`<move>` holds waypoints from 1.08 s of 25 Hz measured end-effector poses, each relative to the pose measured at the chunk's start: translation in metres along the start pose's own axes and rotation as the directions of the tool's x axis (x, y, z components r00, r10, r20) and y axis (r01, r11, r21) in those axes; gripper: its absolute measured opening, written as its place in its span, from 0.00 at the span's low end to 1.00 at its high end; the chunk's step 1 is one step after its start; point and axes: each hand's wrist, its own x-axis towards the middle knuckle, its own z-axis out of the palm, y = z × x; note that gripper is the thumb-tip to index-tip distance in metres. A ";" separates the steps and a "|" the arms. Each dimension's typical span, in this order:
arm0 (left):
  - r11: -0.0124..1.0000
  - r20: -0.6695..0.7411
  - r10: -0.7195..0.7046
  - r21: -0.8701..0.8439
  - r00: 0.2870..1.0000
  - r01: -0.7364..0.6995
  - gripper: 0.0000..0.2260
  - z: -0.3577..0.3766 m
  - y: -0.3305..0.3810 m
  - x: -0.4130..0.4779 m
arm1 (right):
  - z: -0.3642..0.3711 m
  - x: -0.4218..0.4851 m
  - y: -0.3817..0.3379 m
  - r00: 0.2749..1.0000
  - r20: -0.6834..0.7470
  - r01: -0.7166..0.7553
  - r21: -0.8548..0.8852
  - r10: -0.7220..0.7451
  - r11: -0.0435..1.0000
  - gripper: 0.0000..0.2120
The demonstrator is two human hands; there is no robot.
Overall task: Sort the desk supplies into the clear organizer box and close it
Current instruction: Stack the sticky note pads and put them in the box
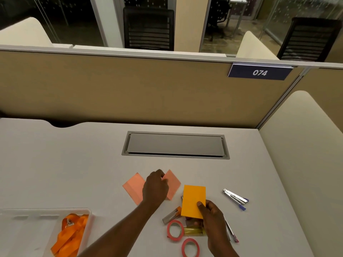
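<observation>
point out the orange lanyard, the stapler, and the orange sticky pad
orange lanyard [71,232], head view, on its bunched ribbon.
stapler [235,197], head view, on its metal body.
orange sticky pad [193,200], head view, on its top sheet.

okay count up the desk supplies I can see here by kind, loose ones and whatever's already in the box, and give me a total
Pink paper pads: 2
Orange pad: 1
Tape rolls: 2
Stapler: 1
Orange lanyard, in the box: 1
Total: 7, leaving out the half-hidden pens and tubes near the right hand.

Lanyard [69,232] in organizer box [87,212], left of tape rolls [175,230].
</observation>
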 end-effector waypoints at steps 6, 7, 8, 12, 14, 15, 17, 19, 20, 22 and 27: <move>0.739 -0.153 0.671 0.217 0.725 -0.638 0.04 -0.016 0.010 -0.065 | 0.024 -0.003 -0.013 0.995 0.093 -0.036 0.021 0.034 0.999 0.10; 0.677 -0.104 0.726 0.282 0.679 -0.680 0.05 -0.015 0.007 -0.071 | 0.026 -0.006 -0.017 0.988 0.130 -0.100 0.135 0.082 0.986 0.11; 0.630 -0.051 0.756 0.326 0.652 -0.705 0.06 -0.014 0.004 -0.076 | 0.028 -0.008 -0.021 0.978 0.154 -0.173 0.235 0.139 0.956 0.13; 0.554 0.051 0.808 0.274 0.588 -0.786 0.09 -0.014 -0.012 -0.078 | 0.030 -0.004 -0.023 0.980 0.167 -0.132 0.146 0.107 0.980 0.13; 0.673 0.018 0.728 0.175 0.685 -0.719 0.16 -0.016 -0.023 -0.066 | 0.031 -0.002 -0.021 0.990 0.136 -0.025 0.008 0.024 1.000 0.08; 0.751 -0.001 0.648 0.168 0.761 -0.639 0.18 -0.020 -0.028 -0.055 | 0.031 -0.001 -0.020 0.993 0.122 0.008 -0.043 -0.002 0.999 0.07; 0.875 0.017 0.382 0.315 0.924 -0.367 0.25 -0.029 -0.043 -0.027 | 0.031 -0.002 -0.019 0.994 0.111 0.036 -0.117 -0.023 0.992 0.04; 0.848 0.040 0.050 0.526 0.998 -0.064 0.36 -0.037 -0.065 -0.003 | 0.033 -0.002 -0.018 0.993 0.110 0.048 -0.163 -0.030 0.985 0.02; 0.818 0.037 -0.067 0.574 0.997 0.034 0.40 -0.040 -0.074 0.005 | 0.034 -0.003 -0.017 0.994 0.105 0.061 -0.185 -0.042 0.981 0.02; 0.798 0.027 -0.160 0.592 0.987 0.113 0.43 -0.038 -0.090 0.015 | 0.036 -0.003 -0.014 0.992 0.101 0.091 -0.238 -0.069 0.967 0.02; 0.819 0.006 -0.214 0.546 0.977 0.176 0.45 -0.035 -0.104 0.027 | 0.041 -0.006 -0.012 0.992 0.105 0.096 -0.279 -0.069 0.955 0.08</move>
